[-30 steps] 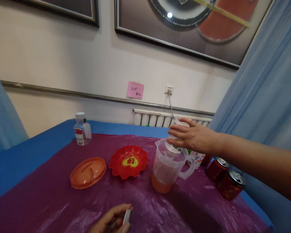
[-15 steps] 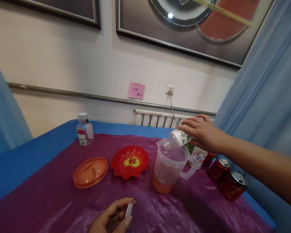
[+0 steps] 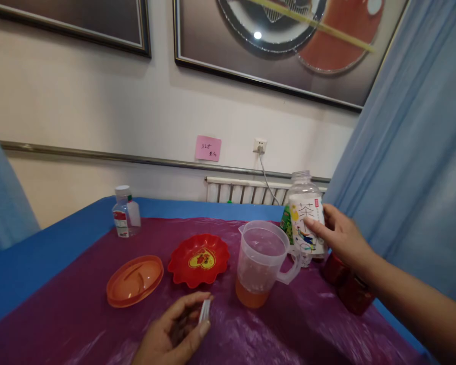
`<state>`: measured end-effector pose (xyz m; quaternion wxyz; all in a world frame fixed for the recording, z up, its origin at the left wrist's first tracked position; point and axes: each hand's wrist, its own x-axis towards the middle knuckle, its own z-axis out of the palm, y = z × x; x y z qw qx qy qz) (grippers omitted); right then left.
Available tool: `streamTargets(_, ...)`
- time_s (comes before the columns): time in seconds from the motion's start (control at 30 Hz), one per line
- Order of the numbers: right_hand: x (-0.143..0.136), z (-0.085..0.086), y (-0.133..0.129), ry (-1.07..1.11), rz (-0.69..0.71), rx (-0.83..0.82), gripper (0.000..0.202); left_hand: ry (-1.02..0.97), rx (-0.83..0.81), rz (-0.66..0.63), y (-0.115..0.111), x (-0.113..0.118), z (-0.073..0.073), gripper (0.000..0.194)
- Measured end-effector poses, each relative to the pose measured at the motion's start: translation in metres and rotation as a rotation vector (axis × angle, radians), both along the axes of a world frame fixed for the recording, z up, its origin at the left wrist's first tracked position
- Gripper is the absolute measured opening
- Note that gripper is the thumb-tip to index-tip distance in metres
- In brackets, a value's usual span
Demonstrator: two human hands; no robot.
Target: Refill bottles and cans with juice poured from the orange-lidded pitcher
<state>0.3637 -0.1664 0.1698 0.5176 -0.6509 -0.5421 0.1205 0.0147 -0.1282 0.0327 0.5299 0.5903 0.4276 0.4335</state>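
My right hand (image 3: 340, 228) is closed around a clear plastic bottle (image 3: 306, 215) with a white printed label. The bottle is upright, its mouth uncapped, held behind and right of the measuring jug (image 3: 260, 263). Orange-brown liquid lies in the bottom of this translucent jug, whose handle faces right. Low in front, my left hand (image 3: 175, 329) pinches a small white ridged bottle cap (image 3: 204, 311) between thumb and fingers. A red scalloped plate (image 3: 216, 253) lies beyond my left hand, beside the jug. Left of the plate rests an orange lid (image 3: 135, 281).
Red cans (image 3: 355, 294) stand at the right under my forearm. Behind the held bottle, a green package (image 3: 287, 223) is partly hidden. A capped clear bottle (image 3: 125, 213) stands back left. Purple plastic sheeting (image 3: 79, 289) covers part of the blue tabletop (image 3: 23, 268).
My right hand has turned the bottle from tipped over the jug's rim to upright, moving it right, away from the jug. My left hand still pinches the cap. The view has shifted slightly.
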Motion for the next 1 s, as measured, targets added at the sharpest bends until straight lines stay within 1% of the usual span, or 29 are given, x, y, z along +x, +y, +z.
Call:
streamTargets(0.07, -0.019, -0.008, -0.015, 0.232, 0.121, 0.054, 0.049, -0.005, 0.051, 0.005, 0.005, 0.002, 0.013, 0.048)
streamTargets(0.13, -0.046, -0.026, -0.030, 0.337, 0.261, 0.073, 0.052, -0.008, 0.120, 0.053, 0.005, 0.004, 0.036, 0.045)
streamTargets(0.23, -0.091, -0.067, -0.042, 0.337, 0.516, 0.050, 0.060, -0.024, 0.263, 0.104, -0.001, 0.005, 0.077, 0.041)
streamTargets(0.27, -0.105, -0.082, -0.042, 0.317, 0.574, 0.054, 0.065, -0.032, 0.302, 0.112, -0.005, 0.004, 0.089, 0.040)
streamTargets(0.33, -0.129, -0.110, -0.038, 0.280, 0.631, 0.048, 0.069, -0.046, 0.361, 0.130, -0.012, 0.002, 0.106, 0.039)
streamTargets(0.37, -0.138, -0.121, -0.034, 0.255, 0.644, 0.042, 0.070, -0.032, 0.386, 0.136, -0.015, 0.000, 0.111, 0.038)
streamTargets(0.43, -0.152, -0.139, -0.026, 0.193, 0.636, 0.043, 0.070, 0.059, 0.448, 0.121, -0.020, -0.005, 0.114, 0.038)
streamTargets(0.53, -0.163, -0.154, -0.016, 0.112, 0.563, 0.106, 0.069, 0.247, 0.558, 0.082, -0.022, -0.013, 0.109, 0.037)
streamTargets(0.63, -0.166, -0.162, -0.012, 0.034, 0.489, 0.180, 0.074, 0.386, 0.629, 0.047, -0.020, -0.017, 0.102, 0.039)
streamTargets(0.73, -0.166, -0.170, -0.008, -0.063, 0.417, 0.246, 0.080, 0.501, 0.687, 0.019, -0.017, -0.016, 0.098, 0.040)
streamTargets(0.87, -0.165, -0.181, -0.003, -0.127, 0.365, 0.284, 0.080, 0.570, 0.725, -0.003, -0.014, -0.012, 0.094, 0.038)
streamTargets(1.0, -0.164, -0.188, 0.000, -0.180, 0.337, 0.339, 0.078, 0.634, 0.764, 0.008, -0.013, -0.011, 0.091, 0.036)
